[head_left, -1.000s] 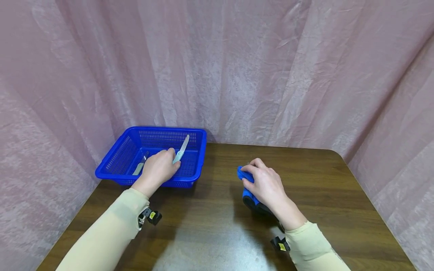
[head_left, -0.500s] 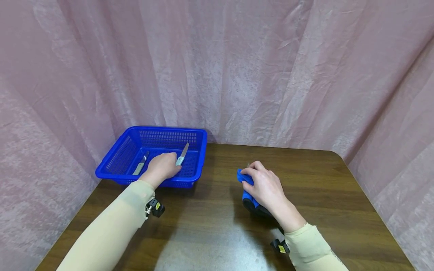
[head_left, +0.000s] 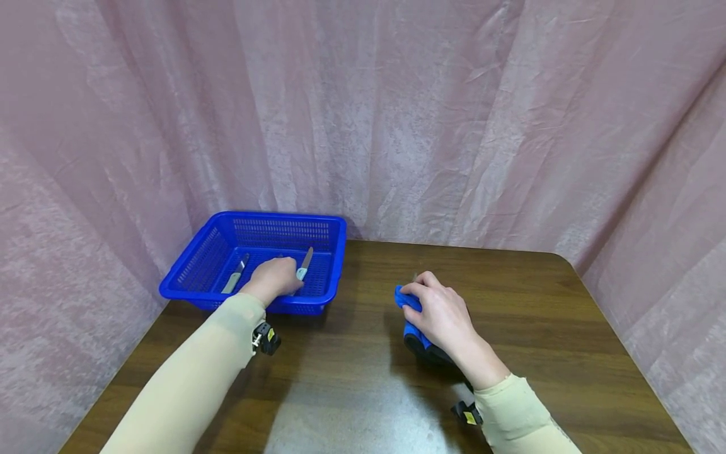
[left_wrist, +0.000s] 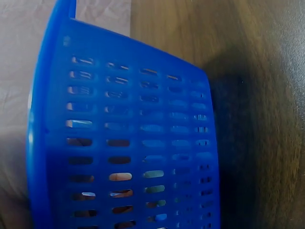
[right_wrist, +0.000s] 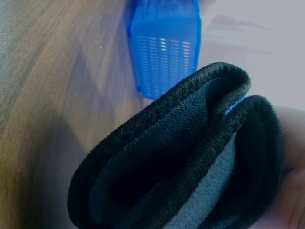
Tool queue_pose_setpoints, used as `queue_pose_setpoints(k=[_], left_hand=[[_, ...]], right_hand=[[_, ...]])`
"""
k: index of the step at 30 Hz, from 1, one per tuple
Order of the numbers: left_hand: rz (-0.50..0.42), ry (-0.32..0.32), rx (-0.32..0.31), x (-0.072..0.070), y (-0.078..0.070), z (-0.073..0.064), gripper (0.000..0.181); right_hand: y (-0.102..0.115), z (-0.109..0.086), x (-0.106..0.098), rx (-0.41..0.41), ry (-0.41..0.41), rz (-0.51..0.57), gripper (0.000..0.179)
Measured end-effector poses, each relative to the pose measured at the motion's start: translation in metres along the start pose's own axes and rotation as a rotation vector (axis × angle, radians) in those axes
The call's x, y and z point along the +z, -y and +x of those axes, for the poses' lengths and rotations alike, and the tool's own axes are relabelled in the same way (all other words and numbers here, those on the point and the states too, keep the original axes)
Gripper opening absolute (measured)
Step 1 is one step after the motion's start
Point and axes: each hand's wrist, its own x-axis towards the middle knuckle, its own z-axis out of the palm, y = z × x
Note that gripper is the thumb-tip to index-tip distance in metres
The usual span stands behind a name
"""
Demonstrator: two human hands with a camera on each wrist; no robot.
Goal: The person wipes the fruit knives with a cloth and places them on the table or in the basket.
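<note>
My left hand [head_left: 274, 277] reaches into the blue plastic basket [head_left: 334, 277] and grips a kitchen knife [head_left: 302, 273] by its pale green handle, blade toward the back. The fingertips are hidden behind the hand. A second knife [head_left: 235, 275] with a pale handle lies at the basket's left side. On the right, my right hand [head_left: 444, 315] holds a blue fabric bundle [head_left: 411, 301] with black cuffs, like folded gloves. In the right wrist view, the bundle's black-hemmed openings [right_wrist: 167, 157] show a dark lining.
The basket's perforated wall [left_wrist: 138, 133] fills much of the left wrist view. Everything rests on a brown wooden table [head_left: 351, 353] with a rounded far-right corner. A pink curtain [head_left: 397, 126] hangs directly behind it.
My left hand has shifted slightly right, and the knife it grips has come lower in the basket. The left-side knife has come more into view. My right hand has barely moved.
</note>
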Motion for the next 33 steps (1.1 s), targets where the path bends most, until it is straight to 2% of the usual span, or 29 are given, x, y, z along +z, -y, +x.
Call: queue_pose_setpoints(k=[6, 15, 20, 23, 27, 29, 31, 33], left_hand=[[0.002, 0.036, 0.016, -0.001, 0.001, 0.0, 0.019], [0.036, 0.091, -0.015, 0.001, -0.003, 0.0, 0.021], [0.036, 0.122, -0.023, 0.005, -0.002, 0.007, 0.02], [0.041, 0.121, -0.007, 0.025, 0.014, 0.032, 0.021], [0.058, 0.145, -0.007, 0.071, 0.052, 0.091, 0.031], [0.06, 0.17, -0.017, 0.087, 0.067, 0.113, 0.035], [0.061, 0.178, -0.017, 0.097, 0.077, 0.128, 0.037], [0.062, 0.181, -0.025, 0.093, 0.073, 0.123, 0.038]], right_hand=[[-0.001, -0.001, 0.001, 0.005, -0.004, 0.0, 0.03], [-0.003, -0.004, 0.003, 0.012, 0.012, -0.002, 0.032], [-0.004, -0.005, 0.003, 0.018, 0.021, -0.005, 0.031], [-0.005, -0.007, 0.004, 0.023, 0.025, -0.006, 0.031], [-0.005, -0.008, 0.004, 0.022, 0.03, -0.006, 0.031], [-0.006, -0.008, 0.005, 0.019, 0.032, -0.005, 0.031], [-0.007, -0.007, 0.005, 0.018, 0.033, -0.005, 0.03], [-0.008, -0.007, 0.006, 0.022, 0.037, -0.007, 0.03]])
